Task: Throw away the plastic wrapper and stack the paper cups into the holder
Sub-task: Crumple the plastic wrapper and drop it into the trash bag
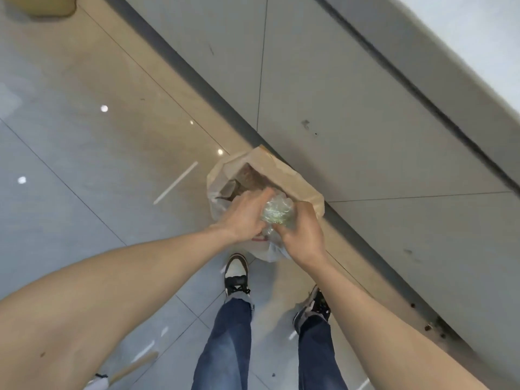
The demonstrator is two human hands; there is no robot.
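A crumpled clear plastic wrapper (277,211) is squeezed into a ball between both hands. My left hand (243,216) presses on it from the left, and my right hand (302,229) grips it from the right and below. The hands are right above a trash bin (216,204) lined with a white bag, which stands on the floor. A brown paper bag (278,173) sticks up out of the bin's far side. No paper cups and no cup holder are in view.
The bin stands against a grey cabinet front (351,108) with a dark kick strip. My two feet in sneakers (236,274) are on the glossy tile floor just behind the bin. A wooden stick lies at lower left (132,368).
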